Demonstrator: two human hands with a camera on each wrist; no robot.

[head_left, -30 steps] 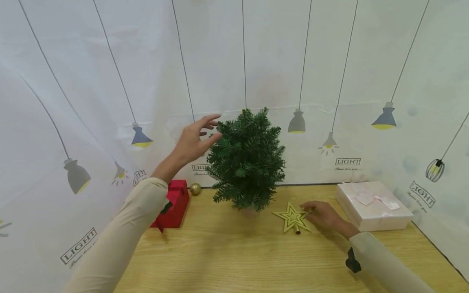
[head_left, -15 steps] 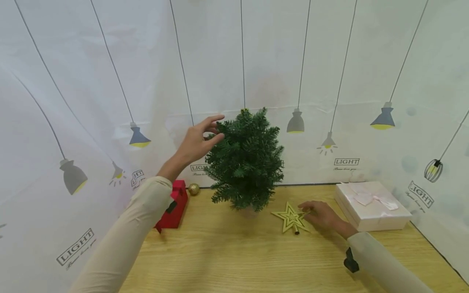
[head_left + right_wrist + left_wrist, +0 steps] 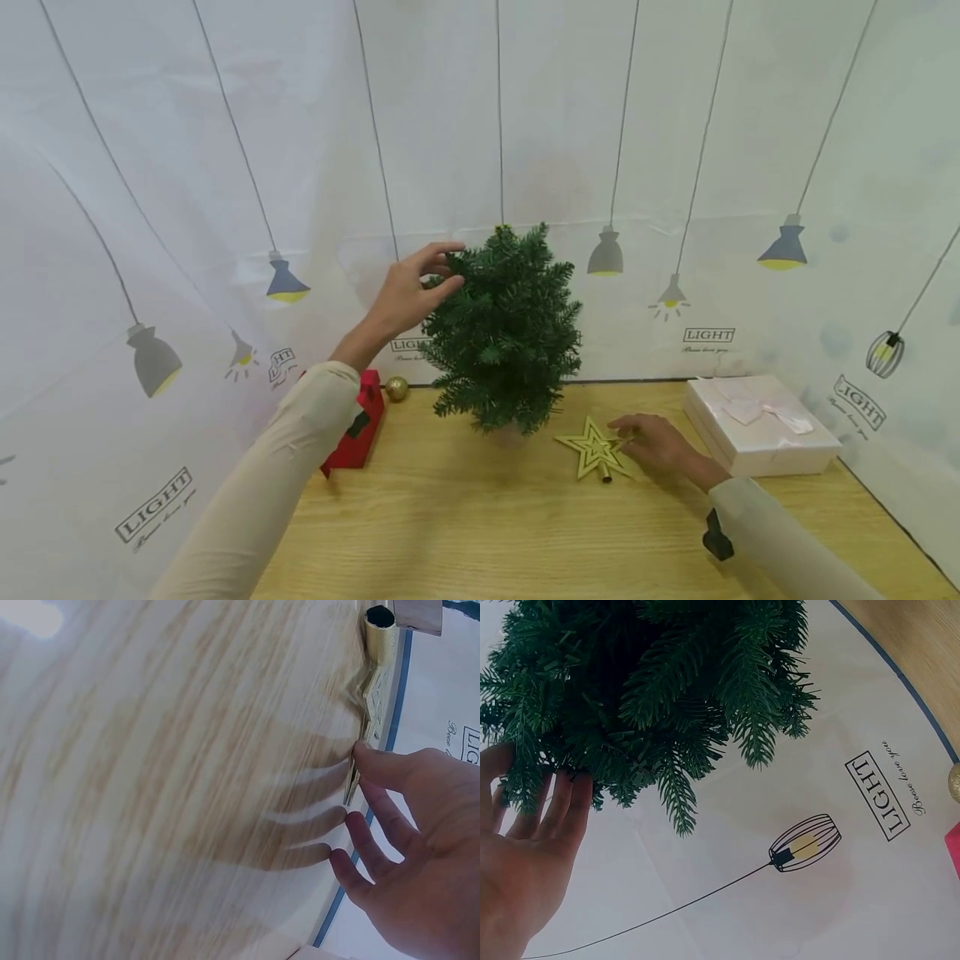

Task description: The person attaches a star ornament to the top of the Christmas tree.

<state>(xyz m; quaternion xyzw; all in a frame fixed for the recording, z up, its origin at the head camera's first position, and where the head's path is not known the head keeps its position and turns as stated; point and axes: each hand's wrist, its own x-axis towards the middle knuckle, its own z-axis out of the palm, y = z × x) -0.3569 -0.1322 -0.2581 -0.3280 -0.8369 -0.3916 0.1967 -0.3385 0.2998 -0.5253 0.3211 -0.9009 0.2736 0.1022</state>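
Landmark: green artificial tree [image 3: 510, 337], bushy, upright on the light wooden table [image 3: 465, 533]. Gold five-pointed openwork star [image 3: 595, 450] lies on the table, to the right and slightly on the near side of the tree's base, apart from it. Its long axis runs through the short tubular socket [image 3: 606, 477], which points toward the person, not the tree.

Right hand [image 3: 656, 440]: nearer to the star, just right of it; thumb and forefinger pinch the rightmost tip, other fingers spaced apart. Star lies between this hand and the tree.

Left hand [image 3: 408, 292]: at the tree's upper left, thumb and fingers spread, fingertips among foliage; no pinch visible.
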